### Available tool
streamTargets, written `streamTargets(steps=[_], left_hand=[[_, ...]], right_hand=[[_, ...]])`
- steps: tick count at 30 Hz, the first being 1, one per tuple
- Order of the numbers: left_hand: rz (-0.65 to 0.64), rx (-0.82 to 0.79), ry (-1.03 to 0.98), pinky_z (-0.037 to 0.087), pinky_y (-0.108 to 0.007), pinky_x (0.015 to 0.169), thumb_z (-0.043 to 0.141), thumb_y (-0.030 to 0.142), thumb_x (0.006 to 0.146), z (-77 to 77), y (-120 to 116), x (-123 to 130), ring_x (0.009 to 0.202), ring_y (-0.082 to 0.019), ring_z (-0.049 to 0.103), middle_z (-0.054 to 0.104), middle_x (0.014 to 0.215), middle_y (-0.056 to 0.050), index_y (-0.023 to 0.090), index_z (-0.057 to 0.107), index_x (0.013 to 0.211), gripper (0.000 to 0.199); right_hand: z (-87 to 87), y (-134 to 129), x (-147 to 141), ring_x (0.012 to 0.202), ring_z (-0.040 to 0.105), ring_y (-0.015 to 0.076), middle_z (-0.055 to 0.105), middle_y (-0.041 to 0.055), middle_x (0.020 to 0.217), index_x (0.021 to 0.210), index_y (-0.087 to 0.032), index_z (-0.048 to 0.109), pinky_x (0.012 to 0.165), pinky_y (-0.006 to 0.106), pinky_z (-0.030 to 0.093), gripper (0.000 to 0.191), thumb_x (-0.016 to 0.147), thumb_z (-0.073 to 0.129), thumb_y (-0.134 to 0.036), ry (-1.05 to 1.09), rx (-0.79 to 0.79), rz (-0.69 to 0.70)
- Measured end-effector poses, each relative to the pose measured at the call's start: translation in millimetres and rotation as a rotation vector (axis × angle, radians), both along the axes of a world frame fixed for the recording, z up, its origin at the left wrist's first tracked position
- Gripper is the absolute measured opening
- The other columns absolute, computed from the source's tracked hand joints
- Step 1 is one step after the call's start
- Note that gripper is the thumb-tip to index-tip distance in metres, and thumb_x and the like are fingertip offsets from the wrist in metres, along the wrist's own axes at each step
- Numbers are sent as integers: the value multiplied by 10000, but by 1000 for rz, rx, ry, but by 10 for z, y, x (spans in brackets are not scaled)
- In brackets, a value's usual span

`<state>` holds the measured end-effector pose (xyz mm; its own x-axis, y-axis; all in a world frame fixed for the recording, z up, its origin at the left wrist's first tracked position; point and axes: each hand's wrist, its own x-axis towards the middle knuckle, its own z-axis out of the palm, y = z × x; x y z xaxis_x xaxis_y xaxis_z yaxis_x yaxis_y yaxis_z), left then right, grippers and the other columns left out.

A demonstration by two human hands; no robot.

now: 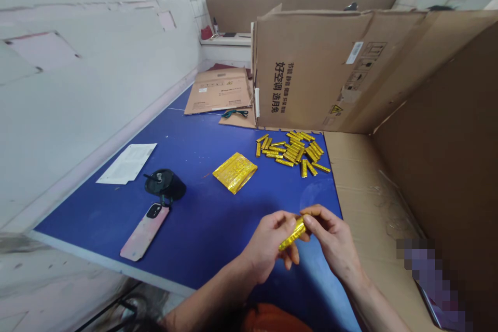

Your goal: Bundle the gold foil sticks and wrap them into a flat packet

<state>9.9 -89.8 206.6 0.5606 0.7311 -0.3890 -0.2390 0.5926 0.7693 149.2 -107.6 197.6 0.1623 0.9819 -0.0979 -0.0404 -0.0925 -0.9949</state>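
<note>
On the counter (pixel 206 218), the phone (pixel 142 236) lies in front of the cup (pixel 174 185). Behind the cup, to the left, is the paper (pixel 126 163). The foil sheets (pixel 235 172) lie right of the cup. Farther right are the foil rolls (pixel 293 151), with the cardboard wall (pixel 307 46) behind them.

Glossy, foil-like gold roll (pixel 291 237), lower centre; crinkled shiny foil-like sheets (pixel 235 173), mid-frame.
Desk (pixel 194 145): smooth, slight sheen. Cardboard box (pixel 315 62), upper right: matt. Paper sheet (pixel 127 164), left: matt. Cup (pixel 174 185), left: smooth, plastic-looking.

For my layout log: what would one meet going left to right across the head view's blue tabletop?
White paper sheet, black lidded cup, flat gold foil piece, left hand, gold foil stick, right hand.
</note>
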Motion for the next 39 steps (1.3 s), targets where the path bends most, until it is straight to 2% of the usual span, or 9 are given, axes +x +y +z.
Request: streamTargets(steps=[3,6,11,14,17,22,27,34,39], left_hand=[[107,24,6,413,-191,378,604,403,695,25,-5,-6,495,-104,555,579,803,-53,132,503,1011,428],[169,145,39,467,-222,493,686,249,615,40,-13,4,612,-128,575,597,771,-50,112,556,941,377],[210,171,88,456,-236,478,644,242,646,33,-10,17,552,-132,569,616,646,-51,82,596,826,246],[225,152,99,452,-237,471,649,249,638,33,-1,20,513,-127,562,614,596,-46,77,597,797,240],[245,144,100,449,-231,463,647,247,642,28,10,27,510,-122,560,617,607,-50,79,588,792,233],[344,167,117,454,-224,455,645,240,646,8,24,37,520,-119,564,602,633,-27,96,569,794,220],[323,188,96,466,-238,487,638,240,664,-15,21,46,542,-137,584,611,593,-29,100,577,791,199],[330,169,114,438,-235,476,644,287,665,-38,10,34,469,-118,550,595,524,-23,107,583,728,200],[353,145,110,438,-233,473,623,322,677,-60,31,36,496,-127,565,601,562,-31,104,583,739,230]], right_hand=[[-55,5,44,472,498,106,550,-17,528,697,-162,595,474,232,412,213,688,635,-371,17,-15,-60],[-114,1,66,457,496,98,540,-28,524,701,-165,582,470,226,404,192,712,623,-353,66,-17,-94],[-96,-27,27,513,542,115,593,-8,668,863,-199,606,502,254,450,219,685,655,-318,172,60,-72],[-34,-38,-2,537,557,116,577,-1,700,791,-200,644,520,255,465,145,672,668,-280,126,98,-6],[1,-42,-14,533,561,114,555,2,701,703,-193,655,516,252,465,76,687,652,-267,56,125,-3],[-27,-55,-15,535,559,103,556,-2,727,728,-208,655,531,248,467,67,704,637,-268,11,155,-78],[-32,-73,-30,706,568,156,585,44,815,785,-212,669,592,261,490,115,685,656,-267,-44,176,-41],[-67,-55,-40,561,562,129,587,19,697,714,-190,665,536,264,480,106,704,633,-290,55,105,-23],[-174,-40,-48,530,576,141,627,18,601,777,-169,649,552,287,478,171,731,606,-328,204,-1,-49]])
